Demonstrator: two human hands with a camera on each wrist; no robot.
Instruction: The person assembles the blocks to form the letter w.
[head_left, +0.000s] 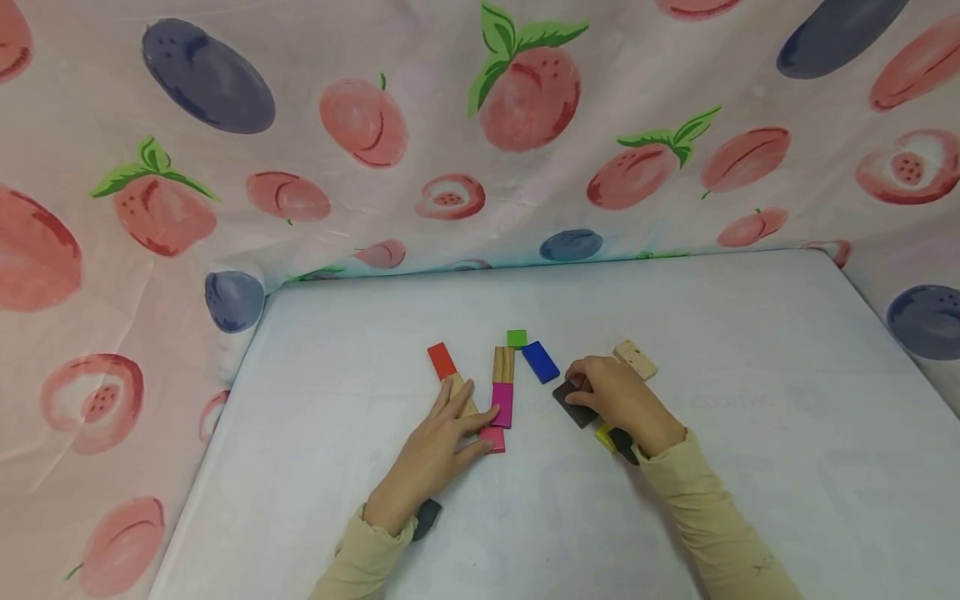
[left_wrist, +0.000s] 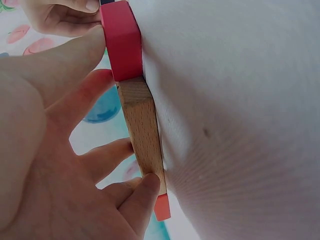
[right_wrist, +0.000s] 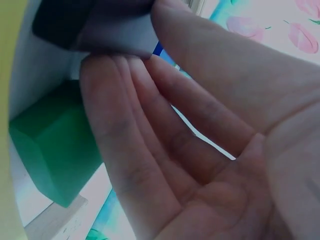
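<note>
My left hand (head_left: 433,446) lies with spread fingers on the line of blocks left of centre. Its fingers touch a plain wooden block (left_wrist: 143,132) and a pinkish-red block (left_wrist: 121,42), and one fingertip reaches a magenta block (head_left: 502,404). A red block (head_left: 442,361) adjoins the far end of the wooden one. Above the magenta block lies a striped wooden block (head_left: 503,365). To the right, my right hand (head_left: 618,398) pinches a black block (head_left: 573,407) between thumb and fingers. Beside those fingers, in the right wrist view, stands a green block (right_wrist: 57,137).
A blue block (head_left: 541,362) and a small green block (head_left: 517,337) lie at the far end of the striped wooden block. Beyond my right hand is a light wooden block (head_left: 636,359); a yellow block (head_left: 605,437) sits near that wrist. Fruit-patterned cloth (head_left: 450,108) rises behind the white table (head_left: 562,533).
</note>
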